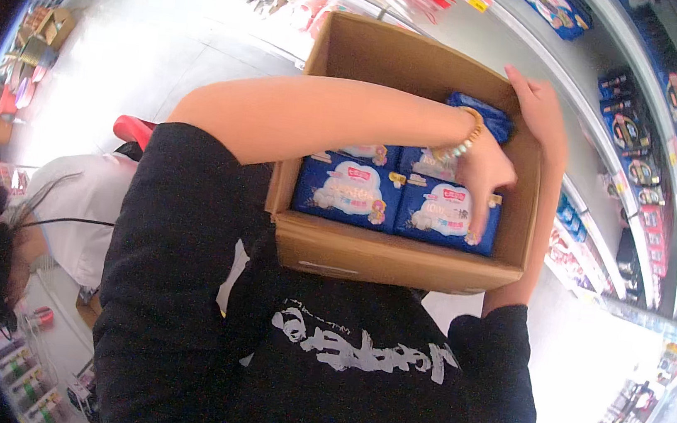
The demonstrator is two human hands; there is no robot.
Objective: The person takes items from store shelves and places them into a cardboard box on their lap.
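An open cardboard box [395, 262] is held up before my chest. Inside lie several blue soft packs [347, 193] with white cloud-shaped labels, and another blue pack [481, 115] sits tilted near the far right corner. My left hand [485, 184], a beaded bracelet at its wrist, reaches across into the box from the left. Its fingers point down over the near right pack [432, 213]; whether they grip it is unclear, as some are hidden. Along the right wall of the box, my right hand [535, 102] holds its outer side near the far corner, with the forearm against that side.
Curved shelves [607, 161] with packaged goods run along the right. At the left a person [69, 212] in a white top, hair tied up, is close beside my left arm. Cardboard boxes [55, 29] stand farther off at the upper left.
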